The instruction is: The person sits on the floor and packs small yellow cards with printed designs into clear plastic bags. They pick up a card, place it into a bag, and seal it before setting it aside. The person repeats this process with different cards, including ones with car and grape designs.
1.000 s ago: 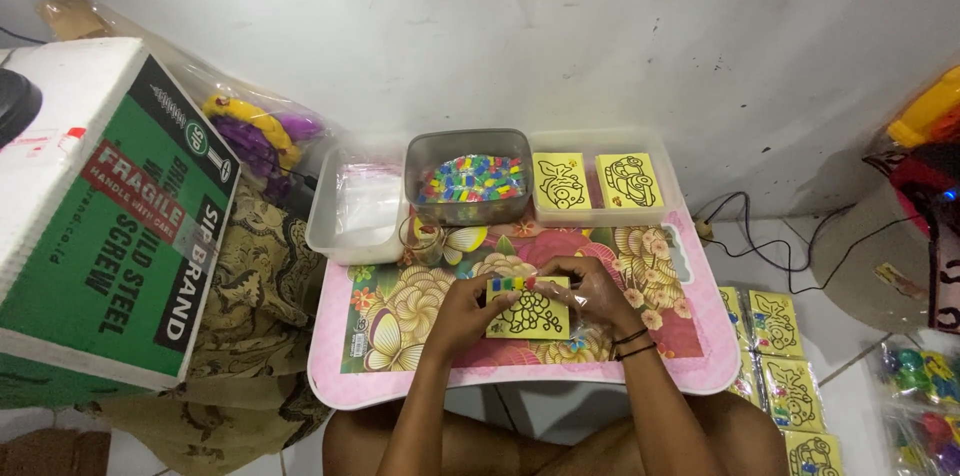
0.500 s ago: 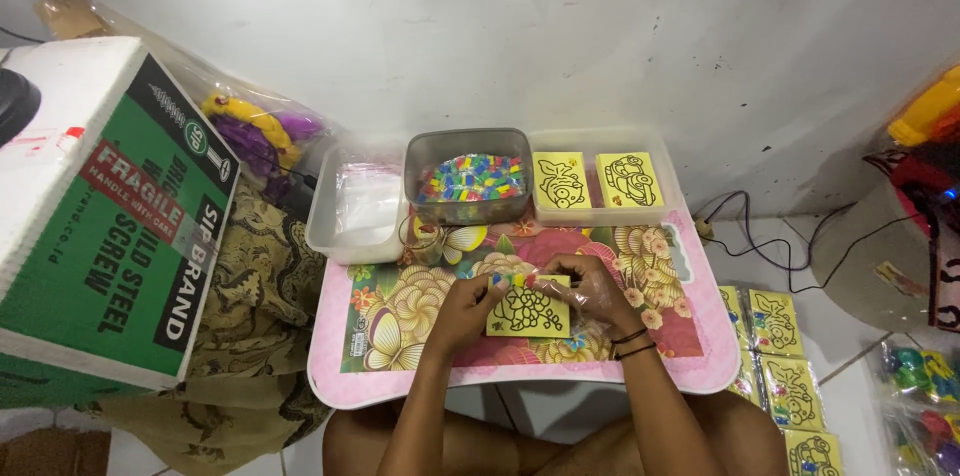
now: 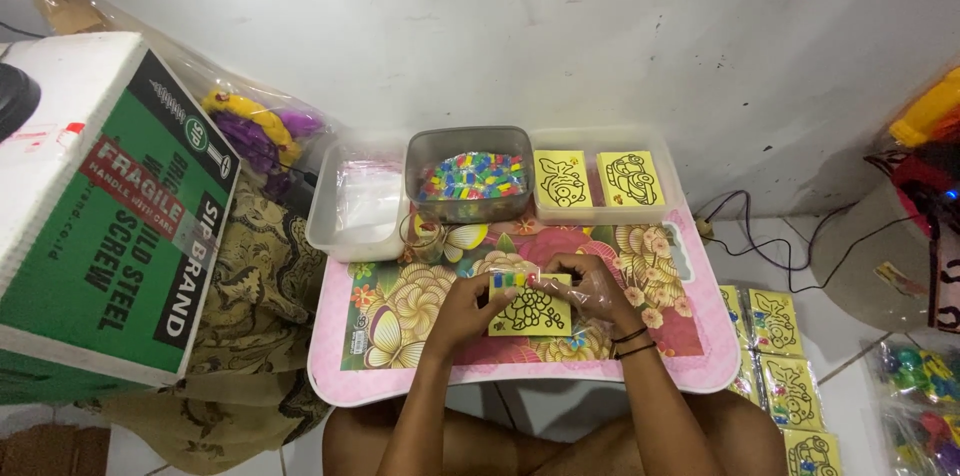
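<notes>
Yellow card [image 3: 531, 312] gripped by both closed hands, left [image 3: 466, 308] and right [image 3: 590, 288], with bead tub [image 3: 468, 174] beyond on pink table [image 3: 520, 381]

Glossy plastic tabletop [image 3: 400, 366]; matt paper card [image 3: 532, 313].

- Yellow card [image 3: 530, 311] with a black line drawing of a turtle, square, face up, tipped slightly, held just above the flowered pink bench [image 3: 400, 381]
- Row of small colour pieces [image 3: 508, 279] — blue, yellow, green — along the card's top edge
- Clear plastic sleeve [image 3: 575, 288] over the card's right part, glossy, creased
- Pinched at the left edge by the left hand [image 3: 470, 308], at the top right corner by the right hand [image 3: 590, 286]
- Sits near the bench's middle, towards the front edge
</notes>
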